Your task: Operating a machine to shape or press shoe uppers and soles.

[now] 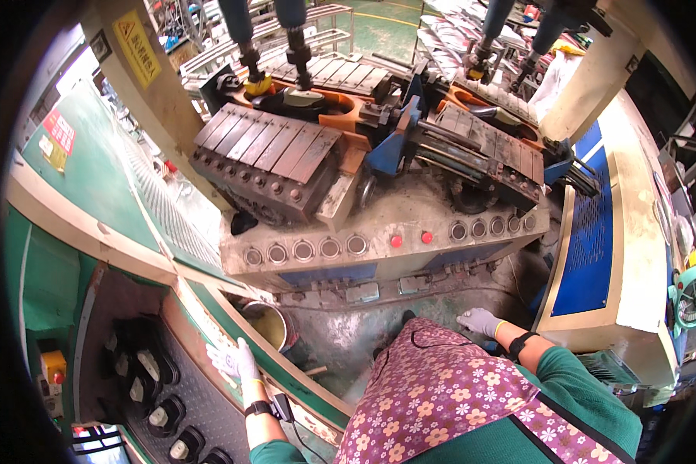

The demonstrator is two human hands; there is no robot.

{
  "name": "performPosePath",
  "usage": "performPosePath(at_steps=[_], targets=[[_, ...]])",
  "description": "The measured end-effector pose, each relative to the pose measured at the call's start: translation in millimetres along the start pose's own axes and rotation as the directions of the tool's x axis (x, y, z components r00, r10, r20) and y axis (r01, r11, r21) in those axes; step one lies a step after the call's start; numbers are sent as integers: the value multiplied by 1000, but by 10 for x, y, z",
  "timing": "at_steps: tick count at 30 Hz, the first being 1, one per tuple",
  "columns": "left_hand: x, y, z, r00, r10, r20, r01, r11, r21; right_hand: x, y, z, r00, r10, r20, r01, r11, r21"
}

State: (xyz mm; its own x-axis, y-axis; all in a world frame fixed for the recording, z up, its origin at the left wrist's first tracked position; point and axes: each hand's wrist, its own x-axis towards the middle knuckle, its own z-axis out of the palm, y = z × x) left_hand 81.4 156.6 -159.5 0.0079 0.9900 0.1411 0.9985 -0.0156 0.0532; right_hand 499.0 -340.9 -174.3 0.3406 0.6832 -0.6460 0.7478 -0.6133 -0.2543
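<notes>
My left hand, in a pale glove with fingers stretched out and apart, is at the wooden edge of a trough-like conveyor. It holds nothing. On the dark belt lie several black shoes with pale tops, left of and below that hand. My right hand, also gloved, hangs over the floor to the right with fingers loosely curled; nothing shows in it. Ahead stands a shoe press with two stations. A dark shoe sits under the left station's press rods, and another is in the right station.
Red buttons and round dials line the machine's front. A bucket stands between conveyor and machine. A blue-and-cream cabinet is at right, with a small green fan. A yellow control box sits far left.
</notes>
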Motion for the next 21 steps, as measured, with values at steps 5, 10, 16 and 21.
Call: performPosePath(at_steps=[5, 10, 16, 21], targets=[[20, 81, -25, 995, 19, 95, -18, 1000, -17, -94, 276, -64, 991, 132, -34, -106, 903, 417], [31, 435, -103, 982, -144, 123, 174, 940, -292, -232, 385, -817, 820, -179, -544, 301, 943, 142], [-1023, 1526, 38, 980, 11, -196, -130, 785, -605, -156, 896, -3003, 382, 186, -905, 569, 724, 389], [-2081, 2672, 13, 915, 373, -151, -383, 689, -616, 505, 2489, -4201, 278, 377, -883, 369, 807, 461]])
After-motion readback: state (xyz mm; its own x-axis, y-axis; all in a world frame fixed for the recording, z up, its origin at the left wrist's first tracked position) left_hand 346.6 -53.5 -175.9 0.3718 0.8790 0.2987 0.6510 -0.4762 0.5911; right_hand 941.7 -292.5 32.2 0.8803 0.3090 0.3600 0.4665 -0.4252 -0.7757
